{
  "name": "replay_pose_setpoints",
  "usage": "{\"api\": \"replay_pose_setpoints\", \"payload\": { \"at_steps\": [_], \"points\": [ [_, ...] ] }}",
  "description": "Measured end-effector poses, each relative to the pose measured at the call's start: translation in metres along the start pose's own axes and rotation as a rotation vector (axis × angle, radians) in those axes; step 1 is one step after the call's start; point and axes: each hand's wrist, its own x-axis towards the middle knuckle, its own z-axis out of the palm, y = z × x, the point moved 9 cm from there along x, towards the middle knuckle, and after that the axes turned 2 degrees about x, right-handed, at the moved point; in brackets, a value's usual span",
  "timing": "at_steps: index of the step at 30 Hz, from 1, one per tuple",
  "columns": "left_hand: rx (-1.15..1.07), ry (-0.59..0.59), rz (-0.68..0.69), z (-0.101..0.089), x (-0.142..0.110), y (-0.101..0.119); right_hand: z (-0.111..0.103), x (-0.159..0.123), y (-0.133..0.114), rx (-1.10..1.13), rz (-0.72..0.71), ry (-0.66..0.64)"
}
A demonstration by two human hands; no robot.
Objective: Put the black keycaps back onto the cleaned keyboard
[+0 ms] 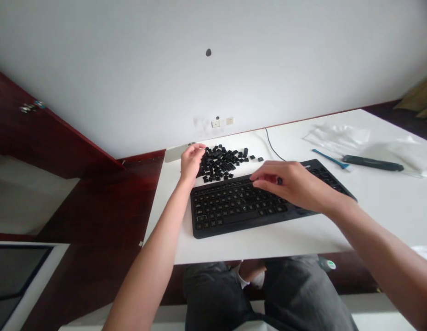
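A black keyboard (230,225) lies near the table's front edge, with small pale-marked key positions showing across much of it. Above its upper middle, my right hand (289,184) has thumb and fingers pinched together; a dark spot shows in the gap behind them, and what the fingertips hold is unclear. Behind the keyboard is a loose heap of black keycaps (220,162), several of them scattered to the right. My left hand (190,163) is at the heap's left side, fingers curled and tips close together; anything between them is too small to make out.
Right of the keyboard, a blue tool (330,159) and a dark narrow bundle (372,162) lie by crumpled clear plastic (340,137). A black cable (272,146) runs toward the wall. A flat pale object (174,154) sits behind my left hand.
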Motion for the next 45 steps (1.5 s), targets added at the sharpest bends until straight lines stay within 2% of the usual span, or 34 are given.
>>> {"api": "replay_pose_setpoints", "payload": {
  "at_steps": [3, 5, 8, 11, 13, 15, 18, 22, 24, 26, 29, 31, 33, 37, 45],
  "points": [
    [0.269, 0.186, 0.249, -0.031, 0.010, 0.016, 0.013, -0.033, -0.001, 0.020, 0.043, 0.008],
    [0.395, 0.296, 0.288, -0.056, 0.018, 0.014, 0.027, -0.041, -0.001, -0.007, 0.035, 0.004],
    [0.415, 0.407, 0.175, -0.097, 0.033, -0.009, 0.043, -0.038, 0.001, -0.053, -0.004, -0.010],
    [0.396, 0.489, 0.115, -0.131, 0.043, -0.029, 0.047, -0.026, 0.001, -0.056, -0.050, -0.036],
    [0.385, 0.534, 0.095, -0.145, 0.047, -0.037, 0.046, -0.012, 0.000, -0.038, -0.045, -0.060],
    [0.380, 0.565, 0.079, -0.150, 0.047, -0.042, 0.047, 0.009, -0.003, 0.019, -0.019, -0.092],
    [0.390, 0.564, 0.108, -0.142, 0.044, -0.038, 0.061, 0.055, -0.013, 0.123, -0.048, -0.149],
    [0.429, 0.370, 0.202, -0.106, 0.036, -0.020, 0.089, 0.125, -0.019, 0.068, -0.149, -0.196],
    [0.446, 0.279, 0.224, -0.090, 0.031, -0.011, 0.088, 0.153, -0.007, 0.014, -0.108, -0.120],
    [0.450, 0.177, 0.258, -0.073, 0.025, -0.002, 0.077, 0.169, 0.006, 0.012, -0.043, -0.021],
    [0.296, -0.082, 0.251, -0.039, 0.020, 0.001, 0.066, 0.172, 0.015, 0.119, 0.015, -0.014],
    [0.108, -0.250, 0.154, -0.017, 0.016, -0.004, 0.061, 0.167, 0.014, 0.170, 0.031, -0.037],
    [-0.075, -0.348, 0.020, -0.001, 0.011, -0.012, 0.055, 0.162, 0.009, 0.168, 0.026, 0.000],
    [-0.284, -0.426, -0.147, 0.013, 0.002, -0.021, 0.050, 0.156, -0.009, 0.101, -0.044, 0.090],
    [-0.424, -0.416, -0.199, 0.005, 0.006, -0.028, 0.060, 0.150, -0.039, -0.156, -0.242, 0.045]
  ]
}}
